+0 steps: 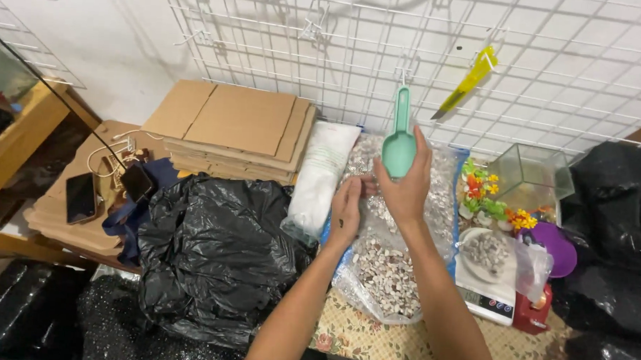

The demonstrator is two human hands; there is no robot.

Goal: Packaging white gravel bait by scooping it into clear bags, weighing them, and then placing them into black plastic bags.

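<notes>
Head view: right hand (pixel 405 186) grips green scoop (pixel 399 141) above floral table (pixel 357 337), wire-grid wall (pixel 552 60) behind.

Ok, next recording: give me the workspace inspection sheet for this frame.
Surface: table with floral cloth, crowded.
Job's things: teal scoop; clear bag of pebbles, open.
Clutter: black bin bag, flattened cardboard, white bag, digital scale carrying a bagged bowl of pebbles, glass tank, artificial flowers, purple lid.
Grippers: right hand holds the scoop upright; left hand at the pebble bag.
Cables: white cable beside two phones.
Surroundings: wire grid wall with yellow tool hanging.
</notes>
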